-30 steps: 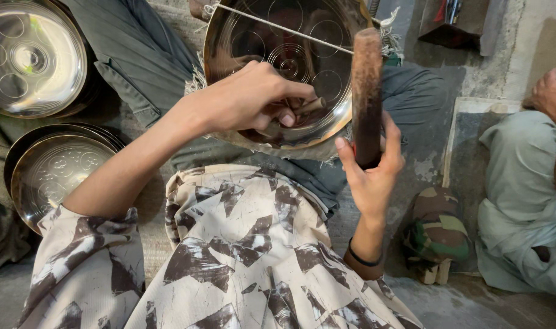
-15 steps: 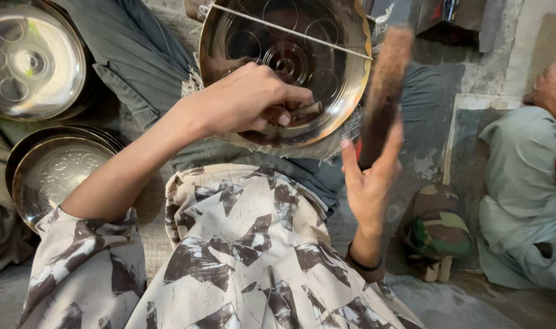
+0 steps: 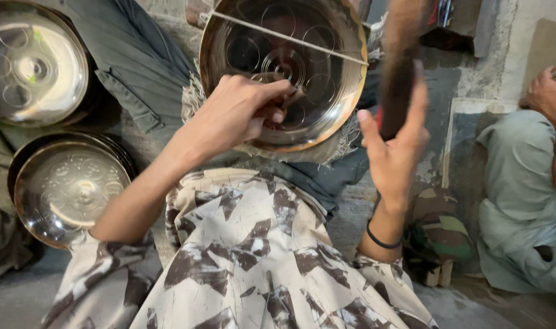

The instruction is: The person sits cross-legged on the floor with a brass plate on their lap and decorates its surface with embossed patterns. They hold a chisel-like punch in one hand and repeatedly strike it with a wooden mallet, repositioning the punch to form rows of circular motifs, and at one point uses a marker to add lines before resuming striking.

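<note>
Round brass tray (image 3: 327, 79) with stamped circles propped on lap, resting on frayed cloth (image 3: 314, 152). Left hand (image 3: 241, 113) closed on small tool against tray's inner face; tool mostly hidden by fingers. Right hand (image 3: 397, 146) wrapped around dark wooden mallet (image 3: 400, 73), held upright just right of tray rim, blurred. Thin rod (image 3: 284, 38) seen lying across tray's upper part. Two more shiny trays (image 3: 34, 61) (image 3: 68, 186) set on floor at left. Another person's hand (image 3: 549, 94) at far right.

The mallet (image 3: 400, 79) is motion-blurred — its top cut off by the frame edge. The left hand (image 3: 238, 116) hides whatever its fingers pinch against the plate (image 3: 290, 67).
</note>
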Demonstrator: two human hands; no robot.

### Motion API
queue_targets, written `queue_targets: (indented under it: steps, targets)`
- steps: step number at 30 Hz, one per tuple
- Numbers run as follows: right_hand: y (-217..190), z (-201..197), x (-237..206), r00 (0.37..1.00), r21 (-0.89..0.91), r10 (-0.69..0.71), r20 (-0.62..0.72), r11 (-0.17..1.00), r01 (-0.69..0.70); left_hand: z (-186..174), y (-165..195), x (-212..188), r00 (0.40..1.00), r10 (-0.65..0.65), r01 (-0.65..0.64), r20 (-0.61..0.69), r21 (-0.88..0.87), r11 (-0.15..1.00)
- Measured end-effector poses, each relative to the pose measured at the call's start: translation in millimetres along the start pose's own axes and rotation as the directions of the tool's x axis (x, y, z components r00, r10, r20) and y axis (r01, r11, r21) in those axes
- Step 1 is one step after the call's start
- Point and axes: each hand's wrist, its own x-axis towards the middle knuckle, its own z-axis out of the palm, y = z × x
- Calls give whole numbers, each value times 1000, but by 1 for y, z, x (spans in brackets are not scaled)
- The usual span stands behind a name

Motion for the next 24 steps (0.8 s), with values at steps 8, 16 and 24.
queue_targets:
  steps: [8,16,24]
  targets:
    - [17,-4,1,996,99,74,-46,993,-69,0,-2,-4,998,-40,38,-41,-54,998]
    - [-3,-6,25,946,-127,-123,299,978,167,6,0,-10,988,-131,132,-84,3,991]
    - [-19,-9,76,826,-78,-329,457,911,405,33,12,-28,860,-272,291,-432,-23,956]
